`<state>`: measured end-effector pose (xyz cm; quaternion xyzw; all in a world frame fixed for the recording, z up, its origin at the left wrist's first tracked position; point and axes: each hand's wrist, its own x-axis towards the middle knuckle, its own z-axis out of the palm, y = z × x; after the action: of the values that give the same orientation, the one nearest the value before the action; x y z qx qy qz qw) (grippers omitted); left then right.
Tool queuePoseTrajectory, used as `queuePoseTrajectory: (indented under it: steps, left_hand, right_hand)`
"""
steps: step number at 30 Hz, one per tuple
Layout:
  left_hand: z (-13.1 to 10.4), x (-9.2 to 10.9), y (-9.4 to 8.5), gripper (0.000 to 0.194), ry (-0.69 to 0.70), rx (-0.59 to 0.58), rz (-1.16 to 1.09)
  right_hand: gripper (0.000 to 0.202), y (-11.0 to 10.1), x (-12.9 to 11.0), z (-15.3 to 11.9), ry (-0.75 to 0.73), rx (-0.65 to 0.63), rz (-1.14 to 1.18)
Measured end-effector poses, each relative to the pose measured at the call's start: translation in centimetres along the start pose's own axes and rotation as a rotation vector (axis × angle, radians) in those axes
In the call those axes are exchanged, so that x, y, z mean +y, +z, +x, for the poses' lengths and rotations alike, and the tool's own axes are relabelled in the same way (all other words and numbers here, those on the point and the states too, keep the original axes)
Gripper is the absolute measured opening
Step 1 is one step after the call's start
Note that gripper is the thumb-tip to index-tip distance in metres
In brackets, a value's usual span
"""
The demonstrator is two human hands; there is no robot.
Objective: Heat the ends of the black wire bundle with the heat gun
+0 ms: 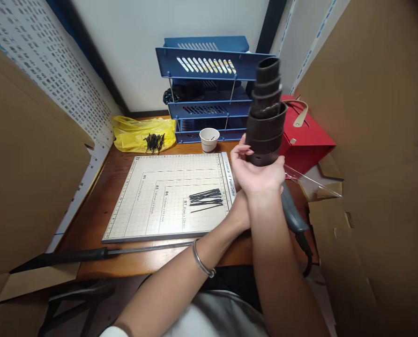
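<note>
- The right hand (261, 175) is clamped around the bottom of a stack of dark nested cups (267, 114), fingers wrapped on the lowest, widest one, holding the stack upright and lifted off the table (96, 220)
- The left hand (239, 213) sits beneath the right wrist and is mostly hidden by it; it seems to rest near the paper cutter's right edge, but I cannot tell whether it is closed on anything. A metal bracelet (202, 262) circles that forearm
- The stack tapers upward in four or so tiers, its open top level with the blue tray rack (202, 84) behind the paper cutter
- Judged from the grip, the step in hand is handling the stack in the air, perhaps lifting it clear or parting one cup from the rest. A next move would call for a firm hold at the base and a second hand on an upper tier, since the cups look tightly nested
- The paper cutter (163, 196) lies flat on the table just left of the hands, with a small bundle of thin black strips (206, 199) on its right part and its long handle (89, 255) lying along its near edge
- Behind the paper cutter stand a white paper cup (209, 139) and a yellow bag (138, 133) bearing more black strips
- To the right of the paper cutter, behind the stack, is a red box (305, 135)
</note>
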<state>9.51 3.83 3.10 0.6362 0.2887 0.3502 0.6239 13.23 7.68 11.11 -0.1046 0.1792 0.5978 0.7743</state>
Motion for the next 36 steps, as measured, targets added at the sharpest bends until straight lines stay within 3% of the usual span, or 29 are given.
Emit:
queuePoseTrajectory:
  steps: [4, 7, 10, 12, 15, 25, 31, 34, 36]
  left_hand:
    - [-4.7, 1.6, -3.3, 0.011, -0.075, 0.010, 0.229]
    - [-7.6, 2.6, -6.7, 0.014, -0.082, 0.159, 0.456]
    - [-8.9, 2.7, -9.6, 0.032, 0.012, 0.255, 0.952]
    - [-9.0, 2.4, -10.7, 0.043, -0.028, 0.216, 1.156]
    - [-8.9, 2.3, -11.2, 0.045, -0.103, 0.115, 1.262]
    - [-7.4, 2.9, -10.7, 0.015, -0.155, -0.102, 1.422]
    - [-6.7, 3.4, -9.7, 0.022, -0.118, -0.255, 1.535]
    - [-6.7, 3.5, -9.8, 0.023, -0.109, -0.247, 1.522]
    - [-6.8, 3.3, -10.2, 0.021, -0.112, -0.211, 1.497]
  right_hand:
    - [0.069, 0.0, -1.3, 1.3, -0.044, -0.025, 0.045]
    - [0.067, 0.1, -1.7, 1.9, -0.095, -0.024, 0.027]
    - [0.064, -0.3, -1.9, 2.6, -0.078, -0.020, 0.022]
    - [0.064, -0.7, -2.1, 3.1, -0.064, -0.005, 0.044]
    - [0.065, -1.3, -2.4, 3.8, -0.051, 0.018, 0.079]
    - [0.053, -1.9, -3.6, 4.3, -0.044, -0.049, 0.087]
    - [0.067, -2.6, -3.6, 4.3, -0.047, -0.107, 0.069]
    - [0.074, -3.6, -2.7, 2.5, -0.031, -0.146, -0.170]
    - [0.060, -4.7, -2.1, 0.4, -0.009, -0.152, -0.532]
